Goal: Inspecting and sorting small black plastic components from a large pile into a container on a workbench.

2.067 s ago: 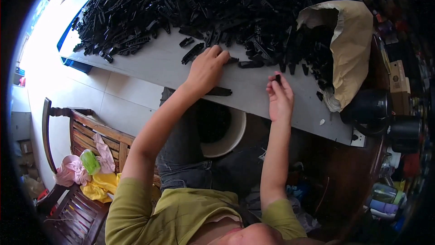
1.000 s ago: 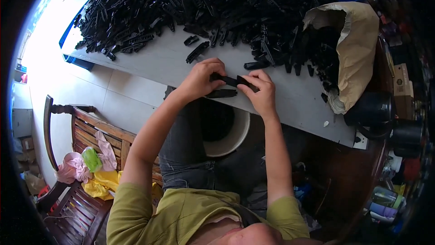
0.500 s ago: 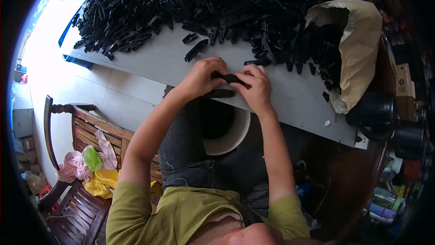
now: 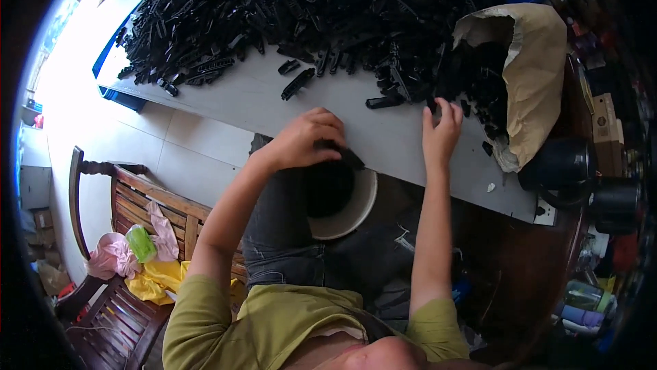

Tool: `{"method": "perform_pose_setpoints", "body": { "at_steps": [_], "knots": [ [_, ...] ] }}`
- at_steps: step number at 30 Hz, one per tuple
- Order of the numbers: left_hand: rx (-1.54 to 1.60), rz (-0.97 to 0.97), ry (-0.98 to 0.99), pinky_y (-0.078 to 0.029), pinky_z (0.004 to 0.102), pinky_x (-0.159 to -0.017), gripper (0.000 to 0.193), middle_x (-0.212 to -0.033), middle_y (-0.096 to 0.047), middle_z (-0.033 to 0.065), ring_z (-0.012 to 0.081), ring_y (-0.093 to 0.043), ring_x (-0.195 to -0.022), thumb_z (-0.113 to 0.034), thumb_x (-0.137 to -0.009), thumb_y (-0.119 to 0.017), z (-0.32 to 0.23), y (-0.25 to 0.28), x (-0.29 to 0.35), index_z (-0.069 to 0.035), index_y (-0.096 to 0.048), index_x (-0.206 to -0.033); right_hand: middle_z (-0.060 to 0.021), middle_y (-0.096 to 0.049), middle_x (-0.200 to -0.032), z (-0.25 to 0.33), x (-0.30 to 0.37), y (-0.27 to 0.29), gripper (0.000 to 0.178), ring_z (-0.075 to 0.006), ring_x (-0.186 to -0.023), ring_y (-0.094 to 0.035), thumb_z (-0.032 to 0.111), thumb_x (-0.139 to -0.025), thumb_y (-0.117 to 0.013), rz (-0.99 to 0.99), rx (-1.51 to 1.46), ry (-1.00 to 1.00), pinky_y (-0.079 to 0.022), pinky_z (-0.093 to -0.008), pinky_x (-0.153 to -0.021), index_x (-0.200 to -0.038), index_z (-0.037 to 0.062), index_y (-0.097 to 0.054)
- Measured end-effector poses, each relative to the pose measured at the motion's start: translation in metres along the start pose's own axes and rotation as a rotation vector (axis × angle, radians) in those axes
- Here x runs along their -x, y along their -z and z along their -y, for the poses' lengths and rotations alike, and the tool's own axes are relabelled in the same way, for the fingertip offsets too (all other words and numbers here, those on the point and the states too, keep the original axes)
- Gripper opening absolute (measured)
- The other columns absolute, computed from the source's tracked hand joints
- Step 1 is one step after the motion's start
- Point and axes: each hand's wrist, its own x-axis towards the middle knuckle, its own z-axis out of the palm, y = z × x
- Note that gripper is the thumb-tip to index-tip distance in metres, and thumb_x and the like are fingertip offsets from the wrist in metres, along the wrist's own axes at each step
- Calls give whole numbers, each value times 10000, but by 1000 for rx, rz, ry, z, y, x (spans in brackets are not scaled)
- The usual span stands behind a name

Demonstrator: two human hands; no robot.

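My left hand (image 4: 308, 138) is at the table's near edge, its fingers closed round a dark elongated plastic part (image 4: 352, 158) that sticks out toward the right. Below it stands a white bucket (image 4: 371, 199) with a dark inside. Farther right, my right hand (image 4: 443, 130) pinches a small black plastic part (image 4: 432, 105) at the near fringe of the pile; the fingertips partly cover it. A large heap of black plastic parts (image 4: 198, 21) spreads over the far side of the grey table (image 4: 233, 106). A few loose pieces, one a black clip-like part (image 4: 298, 84), lie in front of the heap.
A torn brown paper sack (image 4: 537, 82) spills black parts at the right. Beside it are a black pot-like container (image 4: 558, 164) and a power socket (image 4: 545, 214). A wooden chair (image 4: 130, 301) with cloths stands at the left. Bottles (image 4: 582, 305) lie at far right.
My hands have parted. The right hand has moved right to the pile's edge and pinches a part there; the left has come slightly nearer me, over the bucket's rim, with a dark part.
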Motion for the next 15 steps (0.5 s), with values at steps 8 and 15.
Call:
{"method": "perform_pose_setpoints", "body": {
  "at_steps": [8, 15],
  "knots": [
    [-493, -589, 403, -456, 406, -856, 234, -1038, -578, 99, 318, -548, -1013, -160, -776, -724, 14, 26, -5, -97, -648, -987, -108, -596, -1028, -7, 5, -10, 256, -249, -891, -610, 85, -887, -609, 126, -38, -115, -493, -349, -758, -1141, 67, -588],
    [-205, -429, 623, -483, 340, -787, 350, -981, -623, 80, 219, -606, -863, -86, -817, -673, 21, 34, -9, -38, -559, -1145, -38, -576, -961, 20, 12, 29, 350, -103, -764, -556, 148, -983, -511, 112, -1126, -838, -463, -253, -614, -1330, 102, -501]
  ]
}}
